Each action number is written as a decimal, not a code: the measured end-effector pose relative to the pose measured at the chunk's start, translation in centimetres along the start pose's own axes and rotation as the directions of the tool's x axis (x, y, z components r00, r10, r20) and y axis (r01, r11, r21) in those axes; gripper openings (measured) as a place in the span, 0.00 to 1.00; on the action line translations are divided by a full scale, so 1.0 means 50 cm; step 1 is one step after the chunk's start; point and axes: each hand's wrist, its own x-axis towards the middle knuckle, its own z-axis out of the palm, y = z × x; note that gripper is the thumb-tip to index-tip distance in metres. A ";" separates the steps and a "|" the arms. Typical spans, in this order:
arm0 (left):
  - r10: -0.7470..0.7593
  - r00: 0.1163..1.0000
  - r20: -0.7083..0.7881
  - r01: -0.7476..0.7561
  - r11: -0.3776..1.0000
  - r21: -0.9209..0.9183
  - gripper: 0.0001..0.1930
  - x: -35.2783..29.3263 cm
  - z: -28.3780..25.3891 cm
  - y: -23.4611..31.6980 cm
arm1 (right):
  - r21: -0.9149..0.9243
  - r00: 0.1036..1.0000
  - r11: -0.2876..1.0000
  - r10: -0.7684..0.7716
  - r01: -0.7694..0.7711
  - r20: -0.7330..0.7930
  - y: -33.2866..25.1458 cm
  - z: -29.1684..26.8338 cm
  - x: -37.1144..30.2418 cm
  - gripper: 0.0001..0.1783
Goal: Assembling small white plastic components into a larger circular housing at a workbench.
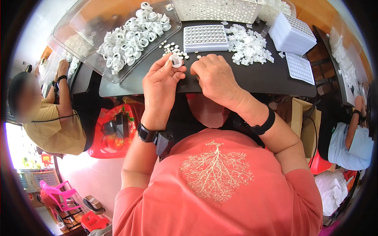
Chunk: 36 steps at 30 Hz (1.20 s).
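Observation:
Above the dark table's near edge, my left hand (160, 84) pinches a small translucent white plastic ring piece (176, 60) between thumb and fingers. To its right, my right hand (218, 80) hovers with its fingers curled together; whatever they hold, if anything, is hidden. Small white round discs (172, 49) lie scattered just beyond the left hand. Behind them, a clear plastic tray (84, 51) bears a heap of similar ring pieces (136, 37). Past my right hand lies a pile of flat, pale square plastic pieces (250, 45).
A stack of white trays with silvery round parts (205, 36) stands mid-table. Taller stacked trays (289, 35) and a single white tray (300, 69) are at right. A perforated white basket (218, 11) sits at the back. Other people work left (55, 122) and right (350, 141).

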 end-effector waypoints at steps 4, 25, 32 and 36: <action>0.022 1.000 -0.017 -0.023 0.999 -0.044 0.14 0.006 0.007 -0.014 | 0.154 0.993 0.988 0.048 -0.030 -0.111 -0.005 -0.006 0.004 0.06; -0.087 0.987 0.134 0.119 0.961 -0.249 0.16 0.038 0.056 -0.027 | 0.776 0.866 0.444 0.433 -0.448 0.253 -0.063 -0.023 0.015 0.07; -0.117 0.987 0.112 0.141 0.961 -0.238 0.17 0.022 0.064 -0.026 | 0.777 0.814 0.333 0.448 -0.535 0.369 -0.061 -0.034 0.010 0.07; -0.082 0.991 0.104 0.101 0.977 -0.189 0.16 0.014 0.063 -0.033 | 0.781 0.879 0.484 0.447 -0.395 0.168 -0.060 -0.050 0.010 0.07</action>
